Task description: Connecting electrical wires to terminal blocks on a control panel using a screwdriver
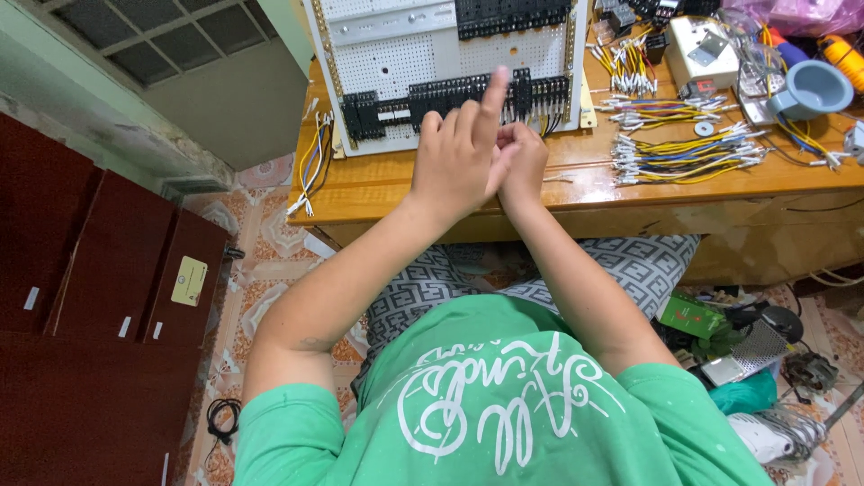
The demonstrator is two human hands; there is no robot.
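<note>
Raised together above the wooden surface point(378, 193): left hand point(461, 157) with index finger up and other fingers curled, right hand point(524, 162) loosely closed against it; anything pinched, impossible to tell. Just beyond both hands, white perforated panel point(396, 63) with black terminal blocks point(468, 90). Right of hands, bundles of cut wires point(684, 153); farther right, grey cup point(810, 88), contents hidden

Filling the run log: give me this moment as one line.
left hand: raised, index finger up | right hand: touching left, contents unclear | behind: perforated panel with black terminal blocks | desk: wire bundles
</note>
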